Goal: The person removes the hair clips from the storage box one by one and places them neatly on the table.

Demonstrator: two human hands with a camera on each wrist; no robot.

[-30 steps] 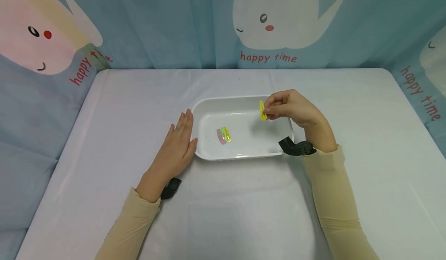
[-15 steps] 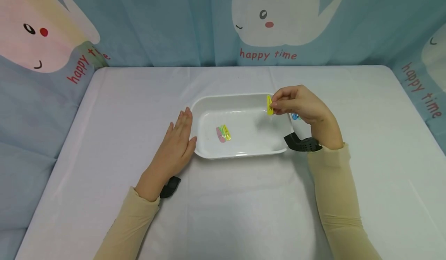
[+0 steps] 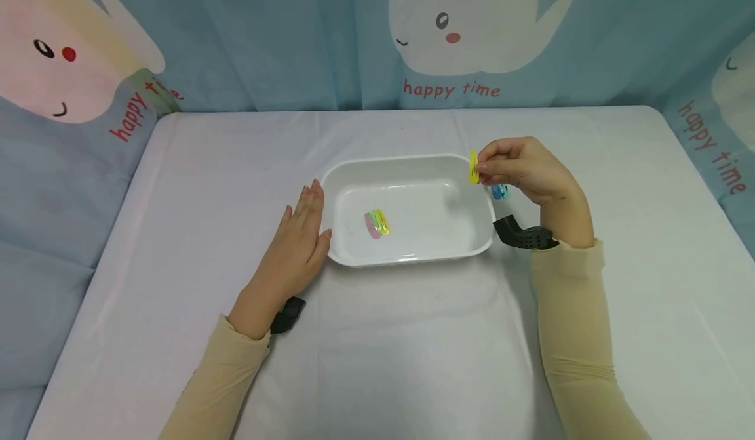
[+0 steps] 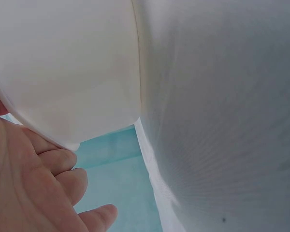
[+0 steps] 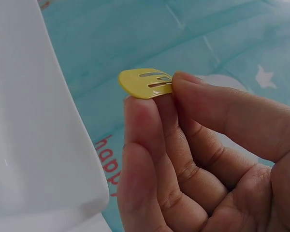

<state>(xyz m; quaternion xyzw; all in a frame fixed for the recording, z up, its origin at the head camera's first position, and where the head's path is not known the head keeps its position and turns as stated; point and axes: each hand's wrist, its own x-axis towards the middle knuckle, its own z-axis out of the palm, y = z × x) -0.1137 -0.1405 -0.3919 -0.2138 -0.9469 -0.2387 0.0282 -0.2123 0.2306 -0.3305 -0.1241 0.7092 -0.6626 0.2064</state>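
Observation:
A yellow snap hair clip (image 3: 474,167) is pinched between the thumb and fingers of my right hand (image 3: 533,170), above the tray's far right corner. The right wrist view shows the clip (image 5: 146,83) close up, held by one end, with slots in its face. My left hand (image 3: 295,243) rests with straight fingers against the left rim of the white tray (image 3: 413,256). In the left wrist view its fingertips (image 4: 72,183) lie at and below the tray's rim. Inside the tray, left of its middle, lie a pink clip (image 3: 372,226), a green clip (image 3: 375,220) and a yellow clip (image 3: 383,222), side by side.
Blue hair clips (image 3: 499,191) lie on the white tablecloth (image 3: 413,348) just outside the tray's right rim, partly under my right hand. A light blue printed curtain (image 3: 283,40) hangs behind and beside the table.
My right hand has moved right and away from me with the yellow hair clip, from over the tray to its right rim. Blue clips have come into view. The left hand stays at the rim.

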